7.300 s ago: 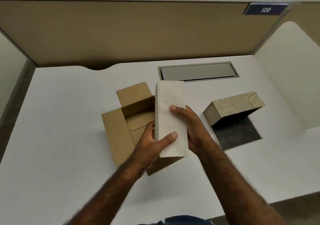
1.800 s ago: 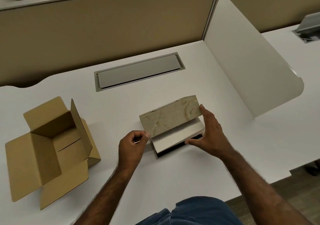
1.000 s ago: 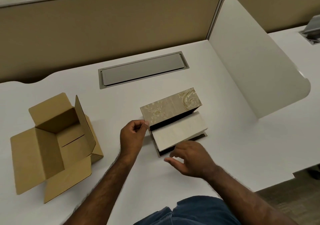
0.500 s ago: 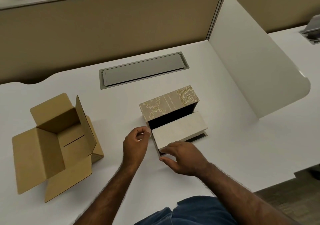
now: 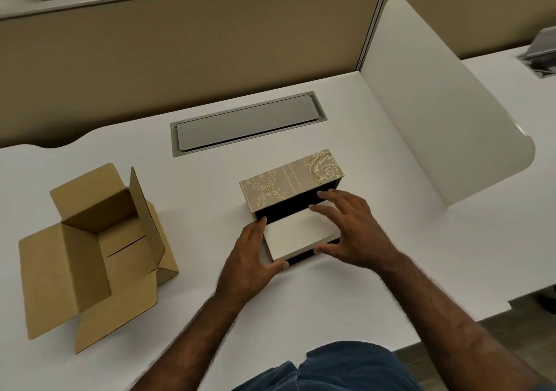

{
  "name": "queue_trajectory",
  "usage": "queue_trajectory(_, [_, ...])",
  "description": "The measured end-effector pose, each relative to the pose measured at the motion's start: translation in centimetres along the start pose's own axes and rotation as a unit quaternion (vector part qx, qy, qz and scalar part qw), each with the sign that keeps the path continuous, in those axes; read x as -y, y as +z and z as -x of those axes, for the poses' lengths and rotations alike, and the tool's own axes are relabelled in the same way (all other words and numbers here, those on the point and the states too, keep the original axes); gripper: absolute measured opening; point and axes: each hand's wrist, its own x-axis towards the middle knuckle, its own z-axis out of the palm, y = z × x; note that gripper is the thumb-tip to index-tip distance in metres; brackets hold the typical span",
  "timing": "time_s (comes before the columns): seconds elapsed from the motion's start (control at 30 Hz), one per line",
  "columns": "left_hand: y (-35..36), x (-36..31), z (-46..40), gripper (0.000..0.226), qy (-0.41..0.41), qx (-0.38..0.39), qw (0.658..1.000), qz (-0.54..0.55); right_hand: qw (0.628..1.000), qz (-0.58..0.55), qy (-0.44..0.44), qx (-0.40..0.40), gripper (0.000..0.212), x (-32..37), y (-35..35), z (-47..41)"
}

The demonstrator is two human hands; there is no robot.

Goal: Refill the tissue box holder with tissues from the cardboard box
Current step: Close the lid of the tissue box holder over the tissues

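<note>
The tissue box holder [image 5: 288,181], beige with a gold leaf pattern, stands open at mid-desk with its cover tilted back and its dark inside showing. A white tissue stack [image 5: 296,234] lies on the holder's black base [image 5: 301,260]. My left hand [image 5: 246,258] rests with its fingers apart against the stack's left end, thumb at the base's front corner. My right hand [image 5: 352,228] spans the stack's right end, fingers on its far edge and thumb on its front edge. The brown cardboard box [image 5: 90,249] sits to the left, flaps open, and I see no tissues inside.
A grey cable hatch [image 5: 246,121] is set in the white desk [image 5: 346,285] behind the holder. A tan partition runs along the back, and a white rounded divider [image 5: 436,119] stands on the right. The desk's front edge is close to my body.
The cover has tipped further back. My left hand opened and moved to the stack's left end. My right hand moved from the front edge up over the stack's right end.
</note>
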Motion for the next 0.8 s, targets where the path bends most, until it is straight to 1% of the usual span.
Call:
queue_trajectory(0.07, [0.2, 0.1, -0.3, 0.107, 0.005, 0.004, 1.0, -0.002, 0.998, 0.008, 0.034, 0.048, 0.104, -0.5, -0.5, -0.3])
queue_trajectory(0.1, [0.2, 0.2, -0.4, 0.105, 0.007, 0.007, 1.0, -0.002, 0.997, 0.01, 0.044, 0.065, 0.107, -0.8, -0.7, -0.4])
queue_trajectory(0.2, [0.3, 0.4, -0.5, 0.102, 0.006, 0.011, 1.0, 0.0, 0.995, 0.007, 0.052, 0.082, 0.103, -1.5, -0.8, -0.6])
queue_trajectory(0.33, [-0.2, 0.3, -0.3, 0.103, 0.009, 0.009, 1.0, 0.009, 0.996, -0.004, 0.053, 0.075, 0.098, -1.6, -0.7, -0.4])
queue_trajectory(0.4, [-0.7, 0.0, 0.1, 0.1, 0.004, -0.002, 1.0, 0.02, 0.998, -0.014, 0.054, 0.031, 0.093, -1.4, -0.9, -0.3])
queue_trajectory(0.47, [-1.3, -0.2, 0.5, 0.09, -0.014, -0.033, 0.999, 0.033, 0.996, -0.025, 0.062, -0.052, 0.078, -1.3, -1.2, -0.5])
queue_trajectory(0.53, [-1.9, -0.3, 0.7, 0.071, -0.02, -0.088, 0.995, 0.044, 0.987, -0.031, 0.074, -0.141, 0.058, -1.2, -1.5, -0.9])
queue_trajectory(0.57, [-2.2, -0.3, 0.7, 0.059, -0.016, -0.12, 0.992, 0.048, 0.981, -0.038, 0.085, -0.173, 0.049, -1.2, -1.7, -1.2])
queue_trajectory(0.63, [-2.8, -0.4, 0.3, 0.04, -0.016, -0.169, 0.983, 0.072, 0.969, -0.064, 0.122, -0.204, 0.042, -1.1, -2.1, -1.9])
queue_trajectory(0.67, [-3.1, -0.6, 0.0, 0.035, -0.021, -0.184, 0.979, 0.089, 0.964, -0.082, 0.145, -0.208, 0.045, -1.1, -2.3, -2.3])
queue_trajectory(0.73, [-3.6, -0.9, -0.9, 0.031, -0.038, -0.201, 0.972, 0.119, 0.958, -0.12, 0.182, -0.186, 0.058, -1.2, -2.9, -3.1])
queue_trajectory(0.8, [-4.0, -1.4, -1.8, 0.032, -0.062, -0.199, 0.967, 0.145, 0.96, -0.155, 0.202, -0.12, 0.08, -1.4, -3.4, -3.9])
